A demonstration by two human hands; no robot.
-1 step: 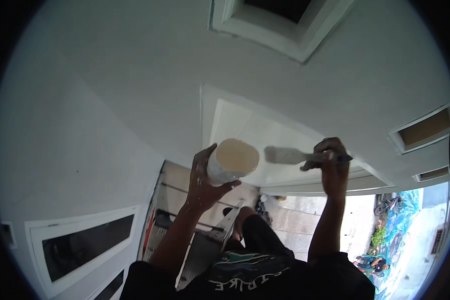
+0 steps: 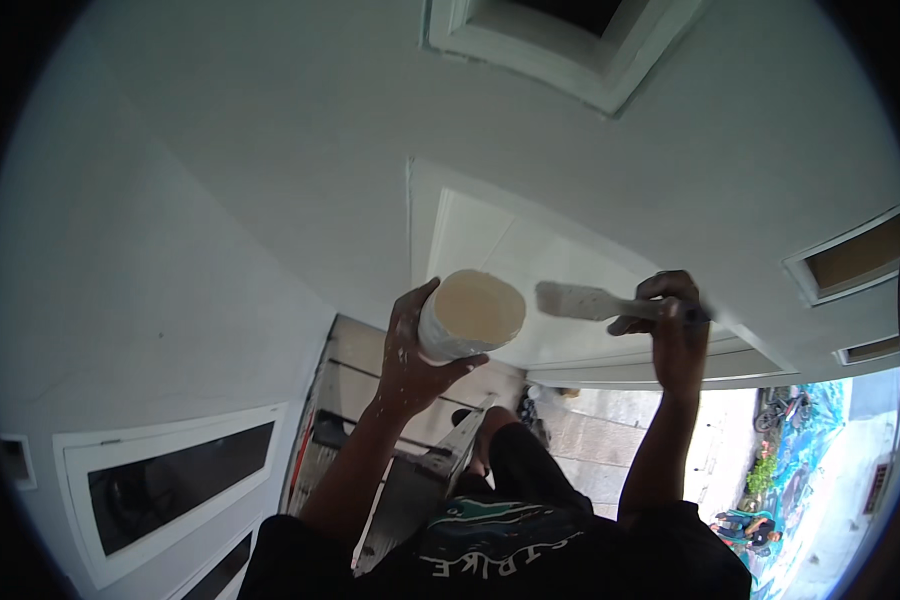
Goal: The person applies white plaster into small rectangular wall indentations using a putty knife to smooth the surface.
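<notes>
My left hand (image 2: 410, 350) is wrapped round a white paint tub (image 2: 445, 340), its wide mouth tipped toward me. Inside lies cream-coloured paint (image 2: 480, 308), and white splashes dot the fingers and wrist. To the right, my right hand (image 2: 675, 305) grips a paintbrush (image 2: 625, 307) by its handle. The paint-smeared bristle end points left at the tub, a short gap from its rim. Behind both hands stands a pale wall with a white-framed door or panel (image 2: 500, 240).
Below me is a metal ladder (image 2: 450, 450), with my legs beside it. White-framed windows (image 2: 175, 485) sit in the left wall, another window (image 2: 530, 50) is ahead, and more are at the right. Far down at the right, a person (image 2: 755, 530) is near a parked motorbike (image 2: 785, 412).
The whole view has shifted slightly. Tub and brush both sit a little farther right in the picture, still apart; both grips are the same.
</notes>
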